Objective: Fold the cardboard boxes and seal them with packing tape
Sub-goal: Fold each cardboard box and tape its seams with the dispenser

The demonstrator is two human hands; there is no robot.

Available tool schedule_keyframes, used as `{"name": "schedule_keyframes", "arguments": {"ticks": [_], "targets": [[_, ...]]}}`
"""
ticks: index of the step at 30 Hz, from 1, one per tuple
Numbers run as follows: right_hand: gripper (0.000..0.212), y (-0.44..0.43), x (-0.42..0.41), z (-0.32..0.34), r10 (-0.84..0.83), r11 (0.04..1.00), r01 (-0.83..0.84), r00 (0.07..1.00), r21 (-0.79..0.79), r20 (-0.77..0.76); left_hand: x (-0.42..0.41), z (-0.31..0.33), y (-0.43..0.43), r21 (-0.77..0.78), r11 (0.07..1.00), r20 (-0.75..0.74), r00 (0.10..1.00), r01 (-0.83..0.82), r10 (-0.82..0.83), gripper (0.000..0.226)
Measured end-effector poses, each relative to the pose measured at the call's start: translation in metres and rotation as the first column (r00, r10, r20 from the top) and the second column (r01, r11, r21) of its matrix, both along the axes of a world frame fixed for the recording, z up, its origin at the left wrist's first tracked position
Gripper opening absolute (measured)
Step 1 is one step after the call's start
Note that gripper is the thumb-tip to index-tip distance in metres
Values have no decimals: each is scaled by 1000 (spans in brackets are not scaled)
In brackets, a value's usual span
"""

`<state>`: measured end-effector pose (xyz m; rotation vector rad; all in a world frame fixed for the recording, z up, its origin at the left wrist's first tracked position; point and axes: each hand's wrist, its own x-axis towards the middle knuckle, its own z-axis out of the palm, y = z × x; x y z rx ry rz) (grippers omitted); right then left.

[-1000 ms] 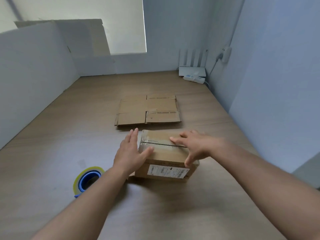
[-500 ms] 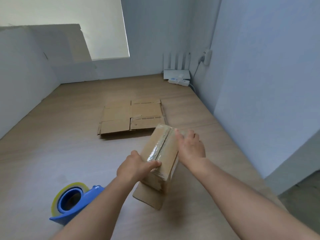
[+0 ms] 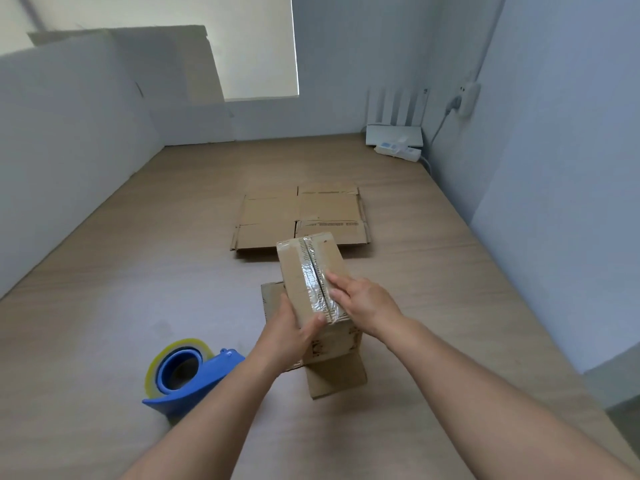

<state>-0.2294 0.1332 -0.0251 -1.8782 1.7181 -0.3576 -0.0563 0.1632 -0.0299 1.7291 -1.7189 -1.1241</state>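
A small cardboard box [image 3: 304, 268] stands on the wooden table, its top seam running away from me under clear tape. Loose flaps stick out at its base, toward me and to the left. My left hand [image 3: 289, 332] grips the box's near left corner, thumb on the taped top. My right hand [image 3: 363, 301] lies with straight fingers on the top's right side, fingertips on the tape. A blue tape dispenser [image 3: 188, 374] with a yellowish roll lies on the table to the left of my left forearm.
Flattened cardboard boxes [image 3: 301, 216] lie just beyond the small box. White partition boards [image 3: 69, 140] wall off the left side and back. A white router [image 3: 394, 133] and power strip [image 3: 398, 151] sit in the far right corner. The table's right edge runs close to my right arm.
The box has been turned so its taped seam, earlier running left to right, now points away from me. Both hands shifted their hold with it, and the view swung right then back.
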Motion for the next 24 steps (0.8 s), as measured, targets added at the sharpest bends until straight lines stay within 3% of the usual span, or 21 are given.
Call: {"name": "schedule_keyframes", "arguments": {"ticks": [4,9,12,17,24], "targets": [[67,4,-3,-1,139,979,-161,976,122,168,8,0,-8,-27,998,-6,999,-52,52,61],[70,6,-3,-6,175,981,-181,980,64,99,28,2,-7,-33,998,15,999,50,-49,62],[69,11,-2,-12,170,985,-172,983,23,75,64,-2,3,-71,997,212,977,-18,32,70],[67,16,-1,-18,165,986,-165,986,-29,14,113,-31,38,-108,990,619,773,-94,141,65],[66,15,4,-14,143,990,-143,990,2,8,122,-38,30,-46,987,690,710,-153,142,70]]}}
